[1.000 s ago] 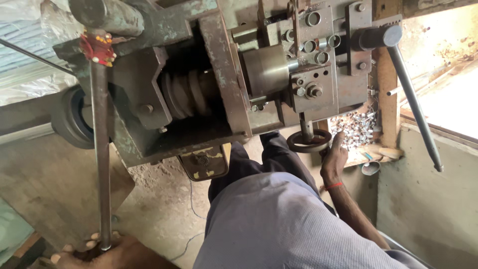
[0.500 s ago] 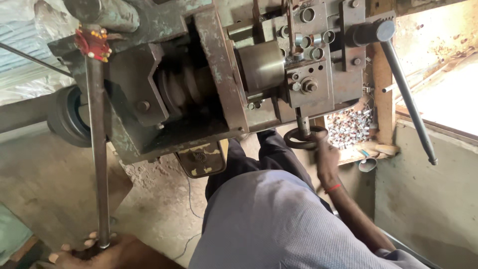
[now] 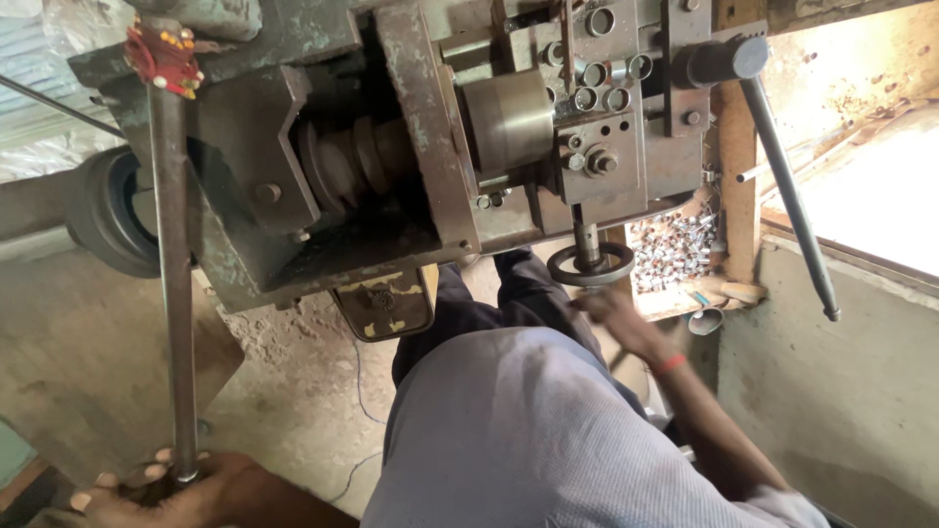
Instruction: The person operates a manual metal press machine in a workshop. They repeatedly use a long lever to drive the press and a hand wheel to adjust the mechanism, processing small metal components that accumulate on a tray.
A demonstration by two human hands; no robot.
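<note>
Left hand: the left hand (image 3: pixel 161 489) grips the lower end of a long steel lever (image 3: pixel 173 293), fingers curled round it.
Right hand: the right hand (image 3: pixel 611 311), blurred, sits just below a small black handwheel (image 3: pixel 590 264); contact cannot be told.
Machine: a heavy grey metal machine (image 3: pixel 411 147) fills the top.
Nearby: small metal pieces (image 3: pixel 675 254) heaped beside the handwheel.
</note>
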